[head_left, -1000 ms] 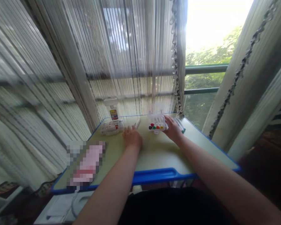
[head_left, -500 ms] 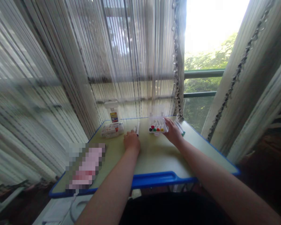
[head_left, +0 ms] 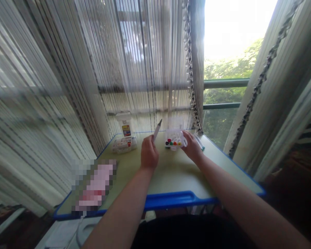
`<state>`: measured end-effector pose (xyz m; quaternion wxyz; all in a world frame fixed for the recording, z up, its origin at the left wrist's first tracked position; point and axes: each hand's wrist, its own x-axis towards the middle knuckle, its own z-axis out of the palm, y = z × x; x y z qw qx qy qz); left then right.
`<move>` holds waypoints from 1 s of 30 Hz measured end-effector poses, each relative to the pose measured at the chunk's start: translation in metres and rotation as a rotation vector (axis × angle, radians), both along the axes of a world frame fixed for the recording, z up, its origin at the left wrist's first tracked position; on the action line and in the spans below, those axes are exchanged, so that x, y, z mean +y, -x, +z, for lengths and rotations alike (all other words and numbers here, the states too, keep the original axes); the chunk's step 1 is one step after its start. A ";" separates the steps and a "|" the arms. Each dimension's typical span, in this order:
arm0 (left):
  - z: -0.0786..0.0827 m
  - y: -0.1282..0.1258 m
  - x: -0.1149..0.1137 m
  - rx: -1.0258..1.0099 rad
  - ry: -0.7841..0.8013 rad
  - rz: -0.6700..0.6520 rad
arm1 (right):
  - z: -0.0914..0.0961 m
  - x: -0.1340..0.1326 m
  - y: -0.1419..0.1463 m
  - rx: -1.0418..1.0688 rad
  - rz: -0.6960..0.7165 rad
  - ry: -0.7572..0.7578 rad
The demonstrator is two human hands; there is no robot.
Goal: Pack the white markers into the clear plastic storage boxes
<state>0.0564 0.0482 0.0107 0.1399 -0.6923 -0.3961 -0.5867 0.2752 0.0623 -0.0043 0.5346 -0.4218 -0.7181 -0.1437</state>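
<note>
My left hand (head_left: 149,154) is closed round a white marker pen (head_left: 157,129) and holds it up off the table, its dark tip pointing up and away. My right hand (head_left: 191,145) rests against the right side of a clear plastic marker case (head_left: 174,139), fingers curled on it. Coloured caps of several markers show at the case's near end. A couple of loose markers (head_left: 200,142) lie just right of my right hand.
The small table (head_left: 171,173) has a pale green top and a blue rim with a groove at the near edge. A second clear case (head_left: 124,143) and an upright white package (head_left: 124,124) stand at the back left. A blurred pink object (head_left: 94,185) lies near left. Curtains hang behind.
My left hand reached the marker lying on the table, closed on it and lifted it upright. My right hand stayed at the marker case.
</note>
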 end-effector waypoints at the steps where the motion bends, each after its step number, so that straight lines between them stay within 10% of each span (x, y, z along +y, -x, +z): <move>1: 0.002 0.000 -0.003 0.019 -0.043 -0.022 | 0.001 0.000 0.000 0.011 -0.015 -0.005; 30: 0.011 -0.003 -0.022 0.169 -0.184 -0.123 | 0.005 -0.003 -0.003 -0.059 -0.127 -0.018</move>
